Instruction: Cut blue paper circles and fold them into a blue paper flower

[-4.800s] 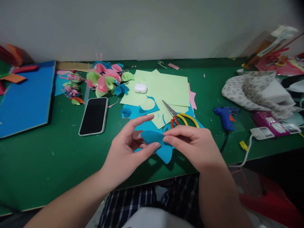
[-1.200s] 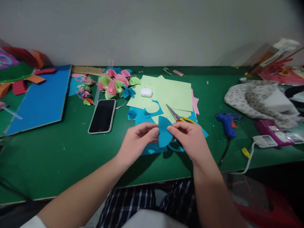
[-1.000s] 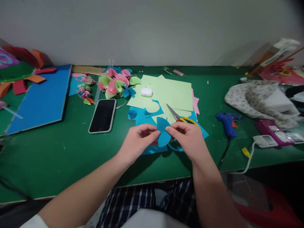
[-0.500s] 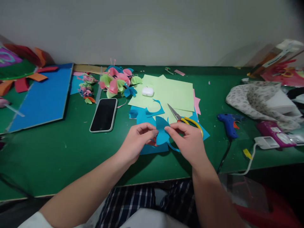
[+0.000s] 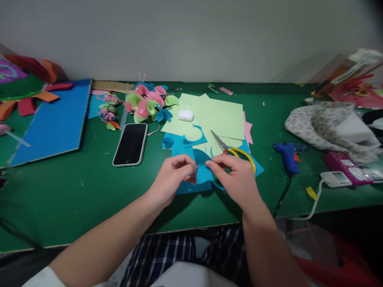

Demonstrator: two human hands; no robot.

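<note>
Between my two hands is a rounded blue paper cutout, held up over the paper stack. My left hand pinches its left edge, thumb against fingers. On the opposite edge my right hand grips it between thumb and forefinger. Scissors with yellow handles lie just beyond the right hand, blades apart. Beneath and behind are blue paper scraps with curved cuts. Farther back rest light green sheets, with a white earbud case on them.
A phone lies left of the papers, below a bunch of paper flowers. Far left is a blue board. To the right are a blue glue gun with its cable, a purple device and a patterned cloth.
The blue cutout has turned slightly in my fingers and its upper edge looks rounder. Both hands stay almost in the same place, still pinching it.
</note>
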